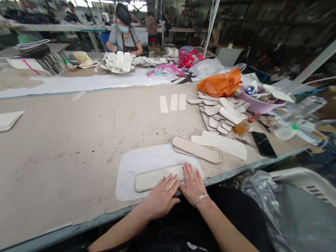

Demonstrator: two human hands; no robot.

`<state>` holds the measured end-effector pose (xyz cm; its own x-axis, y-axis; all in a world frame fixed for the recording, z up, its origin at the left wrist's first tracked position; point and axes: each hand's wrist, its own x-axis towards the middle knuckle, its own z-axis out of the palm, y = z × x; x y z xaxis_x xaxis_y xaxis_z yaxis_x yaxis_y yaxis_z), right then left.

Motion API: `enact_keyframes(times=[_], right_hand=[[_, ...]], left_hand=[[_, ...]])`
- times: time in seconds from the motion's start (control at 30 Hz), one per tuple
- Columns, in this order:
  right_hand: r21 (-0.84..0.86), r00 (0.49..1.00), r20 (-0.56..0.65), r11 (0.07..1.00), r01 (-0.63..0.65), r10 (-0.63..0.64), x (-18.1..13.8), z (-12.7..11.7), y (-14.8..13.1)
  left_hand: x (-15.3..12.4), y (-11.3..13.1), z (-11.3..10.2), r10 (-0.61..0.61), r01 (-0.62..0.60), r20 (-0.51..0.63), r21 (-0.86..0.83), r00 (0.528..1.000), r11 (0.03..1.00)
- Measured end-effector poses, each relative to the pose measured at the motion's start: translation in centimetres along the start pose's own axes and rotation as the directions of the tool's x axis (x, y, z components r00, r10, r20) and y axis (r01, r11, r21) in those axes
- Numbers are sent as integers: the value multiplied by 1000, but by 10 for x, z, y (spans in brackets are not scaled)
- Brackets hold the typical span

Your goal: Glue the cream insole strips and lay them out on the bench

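A long, pale, round-cornered strip (151, 179) lies on a white sheet (126, 163) near the table's front edge. My left hand (164, 194) rests on the strip's right part, its fingers stretched out flat. Beside it, my right hand (192, 183) lies flat over the strip's right end, a bracelet on the wrist. The two hands nearly meet at the thumb side and cover that end of the strip. Just beyond them, a small stack of beige rounded strips (197, 150) overlaps the sheet, with white strips (224, 145) to its right.
A pile of rounded pieces (221, 113) sits by an orange bag (220, 83) and a purple basin (260, 104). A phone (264, 145) and a glue bottle (243, 126) lie at right. A plastic-lined basket (302, 175) stands below the edge. A co-worker (125, 37) sits across.
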<state>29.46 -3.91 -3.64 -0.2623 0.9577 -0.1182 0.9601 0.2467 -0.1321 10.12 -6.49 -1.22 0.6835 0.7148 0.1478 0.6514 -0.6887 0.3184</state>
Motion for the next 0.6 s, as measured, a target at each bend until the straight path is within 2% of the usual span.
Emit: enact_keyframes(times=[0.07, 0.17, 0.43, 0.6], right_hand=[[-6, 1000, -12, 1000, 1, -1, 0, 1, 0], [-9, 1000, -8, 1000, 4, -4, -1, 0, 0], [18, 1000, 18, 1000, -3, 3, -1, -3, -1], [53, 998, 59, 999, -2, -2, -1, -7, 3]], left_hand=[[17, 7, 7, 20, -19, 71, -4, 997, 1000], [15, -2, 7, -38, 35, 118, 27, 992, 999], [-57, -78, -27, -172, 140, 176, 179, 969, 974], [-72, -97, -25, -223, 195, 131, 196, 966, 961]])
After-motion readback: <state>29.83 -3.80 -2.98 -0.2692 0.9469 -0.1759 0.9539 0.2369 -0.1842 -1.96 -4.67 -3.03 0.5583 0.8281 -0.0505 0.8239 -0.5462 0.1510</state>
